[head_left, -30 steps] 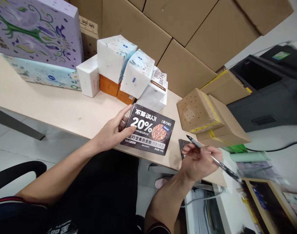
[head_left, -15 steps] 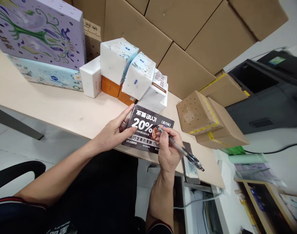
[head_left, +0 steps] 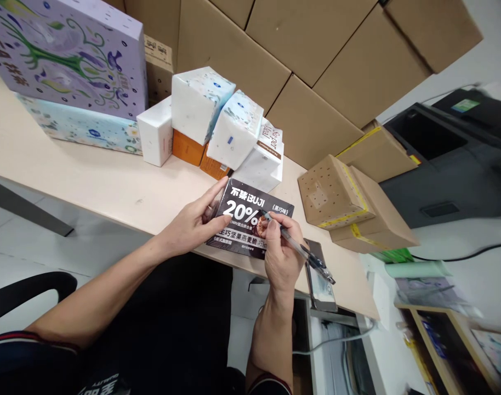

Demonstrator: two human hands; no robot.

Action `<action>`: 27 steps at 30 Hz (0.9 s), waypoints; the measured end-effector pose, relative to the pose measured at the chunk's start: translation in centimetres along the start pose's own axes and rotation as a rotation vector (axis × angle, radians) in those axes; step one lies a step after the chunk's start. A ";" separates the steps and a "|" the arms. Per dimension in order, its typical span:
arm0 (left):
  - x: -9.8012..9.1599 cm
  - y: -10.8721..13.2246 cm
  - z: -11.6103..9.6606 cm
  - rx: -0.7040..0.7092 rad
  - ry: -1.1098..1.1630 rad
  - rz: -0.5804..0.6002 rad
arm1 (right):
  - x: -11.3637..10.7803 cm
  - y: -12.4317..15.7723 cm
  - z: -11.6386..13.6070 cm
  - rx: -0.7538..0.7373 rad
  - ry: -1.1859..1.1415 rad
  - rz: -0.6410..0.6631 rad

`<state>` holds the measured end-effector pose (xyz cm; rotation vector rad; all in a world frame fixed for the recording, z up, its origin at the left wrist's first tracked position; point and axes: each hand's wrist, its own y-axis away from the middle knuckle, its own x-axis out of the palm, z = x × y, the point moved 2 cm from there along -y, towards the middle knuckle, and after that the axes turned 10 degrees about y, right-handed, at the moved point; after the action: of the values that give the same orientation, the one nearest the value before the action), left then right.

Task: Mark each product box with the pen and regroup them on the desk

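A dark snack box [head_left: 242, 211] with white print, "BUJI" and "20%", lies near the front edge of the table. My left hand [head_left: 199, 222] grips its left end, thumb on the top face and fingers along the far side. In my right hand [head_left: 284, 252] is a pen [head_left: 308, 257], clear with black parts, pinched between thumb and fingers. The pen's front end is over the printed food picture on the box; whether it touches the surface I cannot tell. Its back end points to the lower right. My right hand covers the box's lower right corner.
Behind the snack box stand white-and-blue tissue packs [head_left: 234, 129] on orange boxes [head_left: 187, 147]. A purple tea box [head_left: 73, 60] stands at the left. Cardboard boxes [head_left: 332, 189] sit at the right. A phone-like dark slab [head_left: 322, 285] lies at the table's [head_left: 123, 184] front right.
My right hand has shifted slightly left over the box, and the pen's back end has swung left and up a little. My left hand keeps its grip.
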<state>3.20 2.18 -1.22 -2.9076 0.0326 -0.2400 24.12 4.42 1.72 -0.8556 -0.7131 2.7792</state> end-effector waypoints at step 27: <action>-0.1 0.0 -0.1 -0.036 -0.036 -0.017 | -5.1 -2.7 -5.6 0.295 0.642 0.214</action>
<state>3.11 2.18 -1.16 -2.9480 0.0064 -0.1912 31.49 7.63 1.50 -1.6991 -0.1040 2.4291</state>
